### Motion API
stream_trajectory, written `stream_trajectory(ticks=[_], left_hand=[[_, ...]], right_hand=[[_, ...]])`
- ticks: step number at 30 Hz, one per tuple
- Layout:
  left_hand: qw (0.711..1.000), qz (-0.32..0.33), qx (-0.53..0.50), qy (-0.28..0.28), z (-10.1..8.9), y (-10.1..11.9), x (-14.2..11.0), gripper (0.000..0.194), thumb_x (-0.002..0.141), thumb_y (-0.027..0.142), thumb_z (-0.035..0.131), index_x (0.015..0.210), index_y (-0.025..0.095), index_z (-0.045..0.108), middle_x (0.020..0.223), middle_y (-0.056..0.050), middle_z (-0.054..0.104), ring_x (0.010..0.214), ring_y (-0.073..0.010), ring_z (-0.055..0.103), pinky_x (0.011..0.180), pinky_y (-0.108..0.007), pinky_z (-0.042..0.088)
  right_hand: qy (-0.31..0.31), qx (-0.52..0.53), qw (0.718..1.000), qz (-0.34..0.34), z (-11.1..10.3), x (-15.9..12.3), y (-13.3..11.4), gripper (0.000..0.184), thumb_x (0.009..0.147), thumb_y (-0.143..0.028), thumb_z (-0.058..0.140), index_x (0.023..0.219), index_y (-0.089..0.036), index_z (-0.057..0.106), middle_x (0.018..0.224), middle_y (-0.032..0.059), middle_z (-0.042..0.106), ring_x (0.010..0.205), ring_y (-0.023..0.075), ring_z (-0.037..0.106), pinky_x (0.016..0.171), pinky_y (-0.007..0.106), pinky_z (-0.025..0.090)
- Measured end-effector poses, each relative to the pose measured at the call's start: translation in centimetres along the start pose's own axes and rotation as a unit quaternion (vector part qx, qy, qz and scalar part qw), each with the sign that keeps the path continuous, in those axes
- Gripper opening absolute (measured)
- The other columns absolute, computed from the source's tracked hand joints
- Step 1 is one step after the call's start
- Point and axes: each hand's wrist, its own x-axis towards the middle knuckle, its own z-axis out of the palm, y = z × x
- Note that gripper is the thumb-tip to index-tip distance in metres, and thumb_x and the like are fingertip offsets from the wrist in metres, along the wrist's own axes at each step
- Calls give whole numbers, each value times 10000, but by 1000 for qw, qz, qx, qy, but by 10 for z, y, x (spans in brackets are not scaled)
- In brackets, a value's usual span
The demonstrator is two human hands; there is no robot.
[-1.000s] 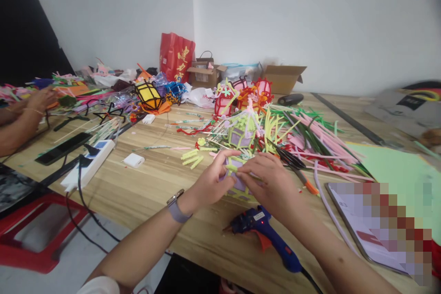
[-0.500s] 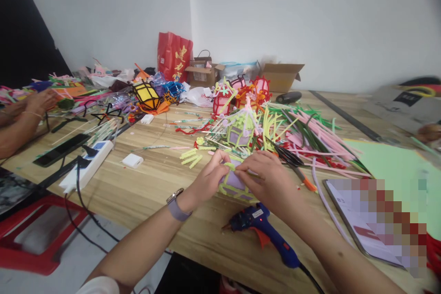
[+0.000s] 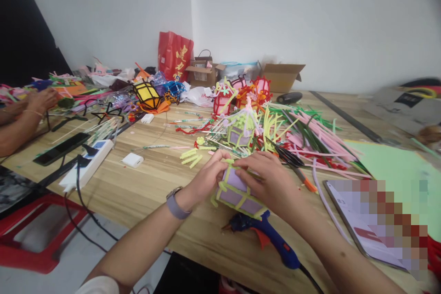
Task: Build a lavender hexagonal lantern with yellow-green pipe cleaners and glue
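Between my hands is a small purple lantern (image 3: 230, 196) with fuzzy yellow-green pipe-cleaner strips along its edges. My left hand (image 3: 214, 172) grips its left upper side, thumb and fingers closed on it. My right hand (image 3: 267, 177) holds the right upper side, with its fingers curled over the top edge; some fingertips are hidden. Just below the lantern a blue glue gun (image 3: 275, 236) lies on the table, its nozzle pointing left. Several short yellow-green pipe-cleaner pieces (image 3: 190, 158) lie left of my hands. Behind stands a similar purple and yellow-green lantern (image 3: 239, 135).
Bundles of pipe cleaners (image 3: 317, 133) spread to the right, near a tablet (image 3: 365, 225) and green sheets (image 3: 389, 165). A white power strip (image 3: 87, 165) and a phone (image 3: 62, 149) lie left. Another person's hands (image 3: 39, 101) work at far left. More lanterns (image 3: 146, 94) stand farther back.
The lantern has tipped and come nearer to me, showing more of its panelled side and covering part of the glue gun. My right fingers have shifted from a pinch to curling over its top.
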Motion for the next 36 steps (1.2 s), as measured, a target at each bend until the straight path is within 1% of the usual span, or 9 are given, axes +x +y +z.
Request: stream_trajectory(ticks=[5, 7, 11, 14, 20, 29, 31, 36], left_hand=[[1000, 1, -20, -6, 1, 3, 0, 169, 778, 312, 457, 913, 212, 450, 581, 84, 325, 517, -100, 304, 512, -219, 265], [1000, 8, -7, -4, 0, 2, -1, 216, 753, 279, 456, 959, 213, 459, 577, 83, 330, 522, -105, 318, 520, -223, 270], [999, 0, 42, -5, -3, 1, -3, 429, 652, 150, 470, 1076, 217, 464, 568, 86, 359, 531, -105, 323, 534, -222, 270], [998, -15, 55, -11, -5, 1, -4, 512, 651, 130, 469, 1153, 226, 441, 563, 90, 357, 521, -105, 314, 528, -222, 263], [995, -19, 94, -14, -4, 4, -4, 523, 689, 150, 469, 1205, 224, 430, 574, 85, 360, 543, -111, 339, 539, -217, 283], [992, -5, 125, -20, -3, 8, -7, 448, 770, 202, 478, 1215, 226, 441, 585, 84, 383, 559, -111, 363, 559, -224, 307], [992, -11, 120, -25, -3, 8, -7, 470, 762, 198, 479, 1230, 222, 435, 582, 85, 382, 548, -110, 355, 554, -227, 296], [997, -5, 57, -50, -6, 1, -5, 558, 707, 167, 501, 1256, 215, 417, 534, 102, 356, 513, -106, 308, 542, -230, 261]], right_hand=[[5, 11, 1000, -20, -2, 1, -1, 163, 895, -180, 564, 956, -251, 697, 852, 18, 723, 807, 174, 648, 861, 365, 405], [2, 15, 1000, -20, -3, 0, -1, 171, 904, -178, 550, 957, -248, 697, 851, 23, 718, 798, 172, 640, 854, 364, 409], [-6, 13, 1000, -18, -4, 0, -2, 186, 904, -166, 538, 955, -245, 698, 848, 32, 709, 794, 173, 631, 838, 355, 421], [-14, 18, 1000, -19, -4, 0, -1, 186, 893, -140, 546, 937, -239, 698, 842, 31, 707, 802, 175, 629, 840, 354, 415], [-17, 31, 999, -20, -5, 0, 0, 181, 886, -132, 559, 931, -229, 704, 818, 29, 700, 781, 176, 615, 830, 353, 407], [-10, 18, 999, -25, -5, 0, -1, 164, 890, -143, 557, 881, -238, 689, 810, 17, 703, 782, 171, 620, 861, 365, 377], [-7, 17, 1000, -25, -6, 0, -1, 167, 894, -147, 551, 877, -240, 688, 804, 14, 703, 773, 169, 621, 861, 365, 377], [-7, 10, 999, -30, -6, 0, -1, 195, 912, -174, 511, 877, -240, 691, 800, 21, 711, 759, 163, 629, 871, 364, 381]])
